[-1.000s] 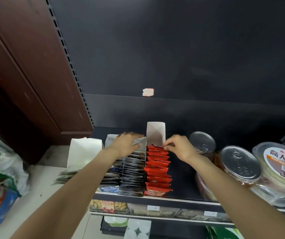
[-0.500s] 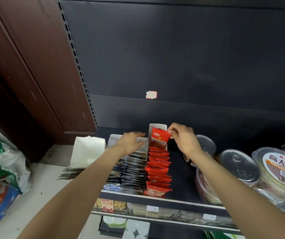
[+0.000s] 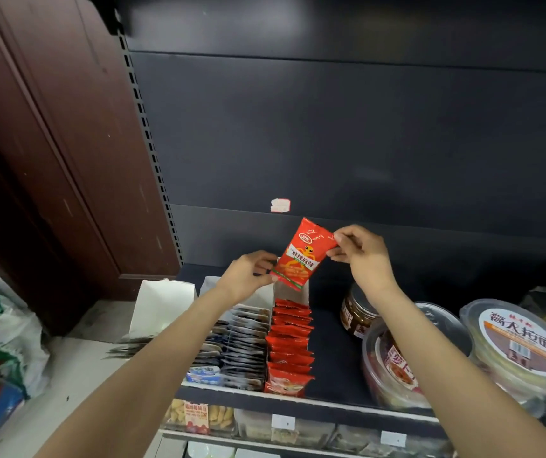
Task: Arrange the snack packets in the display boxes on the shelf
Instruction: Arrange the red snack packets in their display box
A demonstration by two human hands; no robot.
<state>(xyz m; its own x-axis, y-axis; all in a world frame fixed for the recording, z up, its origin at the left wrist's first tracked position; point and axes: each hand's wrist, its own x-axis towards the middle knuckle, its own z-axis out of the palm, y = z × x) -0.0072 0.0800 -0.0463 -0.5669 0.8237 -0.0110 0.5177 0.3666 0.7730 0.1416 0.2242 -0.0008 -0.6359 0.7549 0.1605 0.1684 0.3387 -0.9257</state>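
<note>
Red packet lifted out of the back of its display box

The red packet [image 3: 301, 254], half a second ago still low in the red display box [image 3: 289, 345], is now held above it, pinched by the right hand [image 3: 362, 256] and left hand [image 3: 248, 276]; re-seating is judged next

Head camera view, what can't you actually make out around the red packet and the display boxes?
- Left hand: its fingertips at the red packet are turned away, so the exact grip is unclear.
- Dark packets: print too small and blurred to read.
- Leftmost white box: its raised flap hides the contents.
- Lower shelf goods: cut off by the bottom edge.
</note>
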